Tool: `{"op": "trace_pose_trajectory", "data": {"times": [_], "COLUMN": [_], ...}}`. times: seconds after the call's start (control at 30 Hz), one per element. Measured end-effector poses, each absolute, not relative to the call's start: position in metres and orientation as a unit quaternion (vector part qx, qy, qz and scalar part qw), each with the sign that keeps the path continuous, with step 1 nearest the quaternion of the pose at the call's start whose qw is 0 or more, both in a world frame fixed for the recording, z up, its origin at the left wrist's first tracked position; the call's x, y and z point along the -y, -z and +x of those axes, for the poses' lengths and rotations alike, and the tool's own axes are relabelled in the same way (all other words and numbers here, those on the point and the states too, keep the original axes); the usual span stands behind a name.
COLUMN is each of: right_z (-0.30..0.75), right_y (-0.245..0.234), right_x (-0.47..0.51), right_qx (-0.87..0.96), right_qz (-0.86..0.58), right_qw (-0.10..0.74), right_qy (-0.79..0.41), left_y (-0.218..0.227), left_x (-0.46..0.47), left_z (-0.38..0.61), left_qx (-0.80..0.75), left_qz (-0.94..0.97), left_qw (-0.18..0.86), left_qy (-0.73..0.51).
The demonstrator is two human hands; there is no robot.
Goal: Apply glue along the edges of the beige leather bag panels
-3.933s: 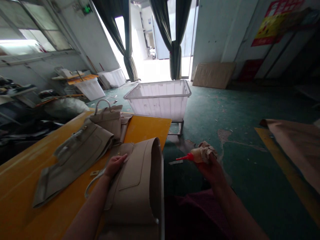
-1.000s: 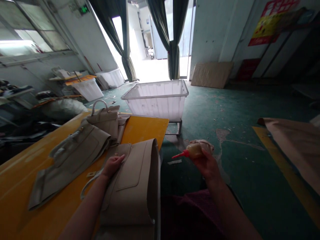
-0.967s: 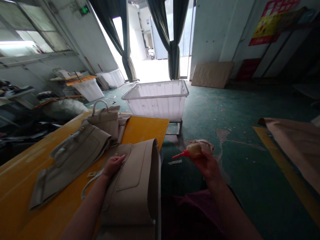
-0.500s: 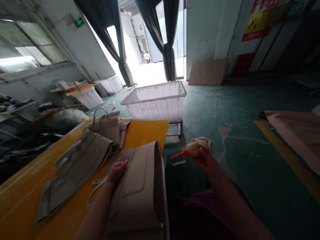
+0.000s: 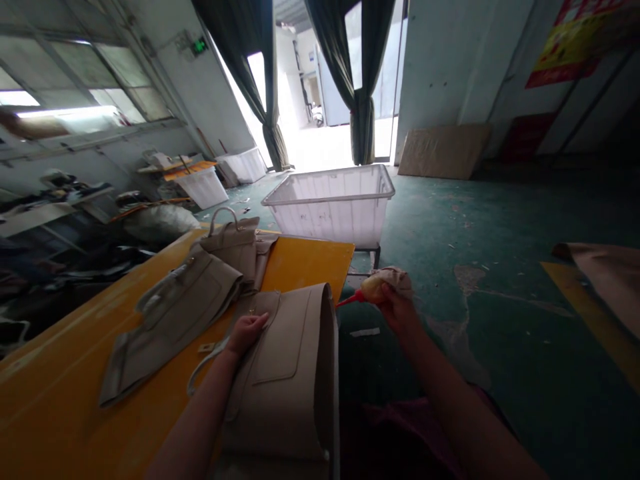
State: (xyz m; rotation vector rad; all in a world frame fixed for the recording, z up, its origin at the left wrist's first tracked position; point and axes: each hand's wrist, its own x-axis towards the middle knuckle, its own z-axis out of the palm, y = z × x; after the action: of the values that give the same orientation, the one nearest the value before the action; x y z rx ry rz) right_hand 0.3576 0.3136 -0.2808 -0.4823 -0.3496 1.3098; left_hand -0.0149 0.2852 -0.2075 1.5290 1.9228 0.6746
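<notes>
A beige leather bag panel (image 5: pixel 290 373) lies curled over the near right edge of the yellow table (image 5: pixel 60 393). My left hand (image 5: pixel 245 331) rests on the panel's upper left part, fingers curled loosely against the leather. My right hand (image 5: pixel 395 308) hangs off the table's right side over the floor, closed round a glue bottle (image 5: pixel 373 287) wrapped in a rag; its red nozzle (image 5: pixel 346 301) points left toward the panel's edge. A second flat beige panel (image 5: pixel 170 320) lies to the left, and an assembled beige handbag (image 5: pixel 235 240) with a handle stands behind it.
A translucent plastic bin on a wheeled frame (image 5: pixel 333 203) stands just past the table's far end. White bins (image 5: pixel 203 187) and clutter line the left wall. Brown sheet material (image 5: pixel 605 280) lies on the green floor at right. A curtained doorway (image 5: pixel 320 87) is ahead.
My right hand with the glue bottle has moved left, bringing the nozzle close to the panel's edge. The view has shifted a little. My left hand stays on the panel.
</notes>
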Motion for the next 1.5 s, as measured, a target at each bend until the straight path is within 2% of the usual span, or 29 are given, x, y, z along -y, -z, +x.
{"op": "trace_pose_trajectory", "data": {"times": [0.83,1.5], "right_z": [0.34,0.347], "right_y": [0.29,0.314], "right_x": [-0.326,-0.271], "right_qx": [0.171,0.181], "right_qz": [-0.312,-0.315], "right_qw": [0.769,0.732], "right_qy": [-0.531,-0.577], "left_y": [0.217,0.223], "left_x": [-0.288,-0.289], "left_z": [-0.021,-0.025], "left_qx": [-0.716,-0.712], "left_qz": [0.577,0.581], "left_qw": [0.286,0.274], "left_qy": [-0.27,-0.284]}}
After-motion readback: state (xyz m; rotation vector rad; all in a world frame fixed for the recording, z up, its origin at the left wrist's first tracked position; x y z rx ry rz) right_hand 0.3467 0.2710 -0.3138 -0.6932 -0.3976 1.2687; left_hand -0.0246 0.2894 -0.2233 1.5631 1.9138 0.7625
